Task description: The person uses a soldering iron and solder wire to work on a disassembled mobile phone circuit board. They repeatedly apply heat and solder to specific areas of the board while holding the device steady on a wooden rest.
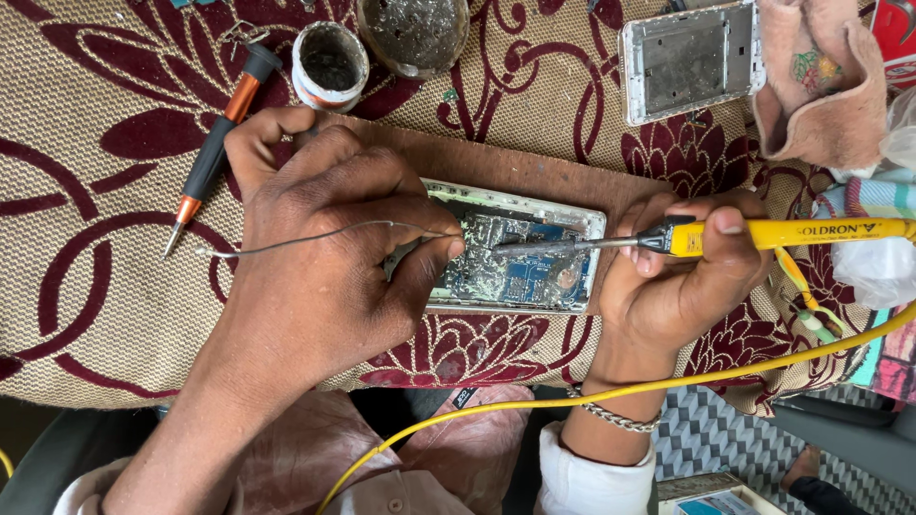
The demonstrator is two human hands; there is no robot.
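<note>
With the left hand (315, 257) fingers pinched on thin grey solder wire (315, 236) and the right hand (682, 277) fingers clamped on the yellow-handled soldering iron (763, 232), both tips best meet steadily over the opened phone's blue circuit board (520, 262) between them.

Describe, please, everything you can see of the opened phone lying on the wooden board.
The opened phone lies flat, lengthwise, on a brown wooden board. Its back is off: a silver-grey frame surrounds a blue circuit board with metal shields and small parts. The left hand covers its left end and feeds a thin wire to the board. The right hand holds a yellow-handled soldering iron whose tip meets the board near its upper middle.
</note>
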